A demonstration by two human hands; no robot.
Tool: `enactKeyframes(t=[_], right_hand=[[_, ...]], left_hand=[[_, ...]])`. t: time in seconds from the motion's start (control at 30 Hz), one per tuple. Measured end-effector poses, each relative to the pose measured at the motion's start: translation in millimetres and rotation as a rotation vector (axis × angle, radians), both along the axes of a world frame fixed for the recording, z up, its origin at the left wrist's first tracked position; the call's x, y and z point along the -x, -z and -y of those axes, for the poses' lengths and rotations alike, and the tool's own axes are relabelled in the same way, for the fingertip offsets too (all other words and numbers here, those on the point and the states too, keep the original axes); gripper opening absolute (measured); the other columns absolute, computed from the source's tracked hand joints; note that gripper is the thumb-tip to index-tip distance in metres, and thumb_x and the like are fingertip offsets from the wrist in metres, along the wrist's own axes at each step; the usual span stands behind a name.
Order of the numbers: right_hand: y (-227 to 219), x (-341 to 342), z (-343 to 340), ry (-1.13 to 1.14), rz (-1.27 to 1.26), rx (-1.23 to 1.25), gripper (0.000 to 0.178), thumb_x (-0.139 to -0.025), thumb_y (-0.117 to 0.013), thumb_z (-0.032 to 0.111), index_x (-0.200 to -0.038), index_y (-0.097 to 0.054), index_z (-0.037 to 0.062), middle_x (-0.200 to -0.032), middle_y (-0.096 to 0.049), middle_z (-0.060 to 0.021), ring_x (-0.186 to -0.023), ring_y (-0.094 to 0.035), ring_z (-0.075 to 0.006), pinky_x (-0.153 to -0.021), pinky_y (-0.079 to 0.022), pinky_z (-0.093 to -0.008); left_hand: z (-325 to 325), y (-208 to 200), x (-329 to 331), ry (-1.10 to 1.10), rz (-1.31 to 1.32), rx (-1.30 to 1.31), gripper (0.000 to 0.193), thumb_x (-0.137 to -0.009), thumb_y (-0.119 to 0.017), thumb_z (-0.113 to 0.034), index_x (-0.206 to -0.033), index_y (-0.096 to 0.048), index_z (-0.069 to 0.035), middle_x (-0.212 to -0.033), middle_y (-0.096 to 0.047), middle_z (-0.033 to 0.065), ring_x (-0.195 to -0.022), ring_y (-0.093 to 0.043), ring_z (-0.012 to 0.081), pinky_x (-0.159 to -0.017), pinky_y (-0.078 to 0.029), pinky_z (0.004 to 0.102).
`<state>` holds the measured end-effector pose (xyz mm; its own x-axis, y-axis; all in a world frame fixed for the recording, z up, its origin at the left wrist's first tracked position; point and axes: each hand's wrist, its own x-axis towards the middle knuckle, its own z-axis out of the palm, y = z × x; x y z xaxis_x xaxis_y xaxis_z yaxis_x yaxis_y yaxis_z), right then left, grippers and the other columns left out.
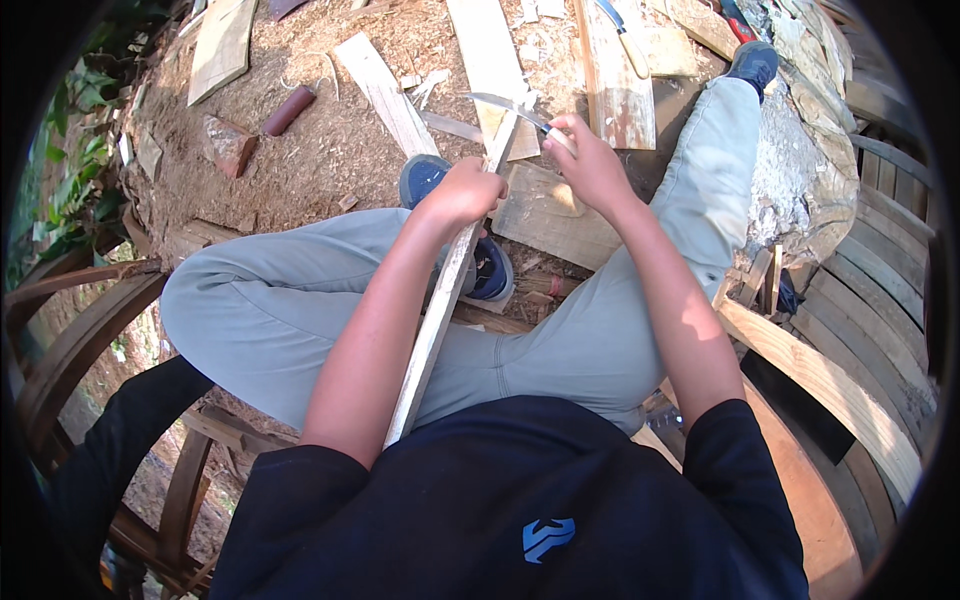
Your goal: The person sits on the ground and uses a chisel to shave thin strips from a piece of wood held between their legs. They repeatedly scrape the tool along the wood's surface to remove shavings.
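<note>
My left hand (462, 196) is wrapped round a long, narrow wooden strip (436, 318). The strip slants from my belly up between my legs, its far end pale and freshly cut. In my right hand (590, 168) is a knife (497, 102) with a slim curved blade and a light wooden handle. The blade points left and crosses the strip's far end, beyond my left hand. Whether its edge bites into the wood cannot be made out.
Wood shavings cover the ground around several loose boards (383, 92). A second wooden-handled blade (634, 55) rests on a plank (625, 115). A brown cylinder (289, 110) and a reddish block (229, 147) lie left. Slatted wood (865, 260) curves along the right.
</note>
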<state>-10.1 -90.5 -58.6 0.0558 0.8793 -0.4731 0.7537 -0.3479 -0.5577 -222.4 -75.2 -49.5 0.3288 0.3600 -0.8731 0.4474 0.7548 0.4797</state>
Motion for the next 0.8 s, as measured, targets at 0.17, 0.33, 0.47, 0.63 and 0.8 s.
enactKeyframes(t=[0.17, 0.33, 0.47, 0.63, 0.8], right_hand=[[30, -12, 2, 0.087, -0.137, -0.073, 0.034, -0.088, -0.077, 0.020, -0.117, -0.065, 0.0046, -0.098, -0.071, -0.0118, -0.089, -0.068, -0.0237, -0.083, -0.051, -0.0357], [52, -21, -5, 0.130, -0.277, 0.062, 0.039, -0.083, -0.083, 0.017, -0.117, -0.067, 0.0029, -0.099, -0.072, -0.0109, -0.090, -0.068, -0.0178, -0.082, -0.052, -0.0337], [55, -19, -13, 0.114, -0.303, 0.143, 0.046, -0.083, -0.084, 0.017, -0.121, -0.065, -0.0002, -0.104, -0.073, -0.0127, -0.095, -0.069, -0.0159, -0.083, -0.053, -0.0314], [50, -30, -34, 0.131, -0.536, 0.288, 0.047, -0.089, -0.080, 0.025, -0.123, -0.062, -0.0012, -0.109, -0.072, -0.0131, -0.095, -0.069, -0.0180, -0.083, -0.055, -0.0334], [66, -94, -115, 0.336, -0.010, -0.129, 0.040, -0.087, -0.077, 0.031, -0.115, -0.066, 0.0048, -0.113, -0.071, -0.0107, -0.099, -0.070, -0.0248, -0.085, -0.056, -0.0366]], left_hand=[[1, 5, 1, 0.027, 0.020, -0.013, 0.025, -0.086, -0.059, -0.015, -0.105, -0.057, 0.001, -0.089, -0.060, 0.0083, -0.080, -0.060, 0.0215, -0.063, -0.055, 0.0412], [-3, -4, 0, 0.042, 0.025, -0.014, 0.026, -0.086, -0.059, -0.015, -0.106, -0.056, 0.001, -0.091, -0.060, 0.0100, -0.081, -0.061, 0.0227, -0.064, -0.056, 0.0419], [-1, -3, 2, 0.012, 0.016, -0.014, 0.027, -0.085, -0.060, -0.014, -0.107, -0.055, 0.001, -0.093, -0.060, 0.0109, -0.081, -0.061, 0.0240, -0.064, -0.057, 0.0423], [-5, -7, 8, -0.003, 0.022, 0.005, 0.029, -0.083, -0.060, -0.013, -0.108, -0.054, 0.001, -0.095, -0.059, 0.0126, -0.082, -0.062, 0.0254, -0.064, -0.058, 0.0429], [-12, -21, 16, -0.041, 0.000, 0.012, 0.038, -0.083, -0.060, -0.015, -0.116, -0.053, 0.003, -0.103, -0.061, 0.0158, -0.096, -0.061, 0.0263, -0.070, -0.060, 0.0437]])
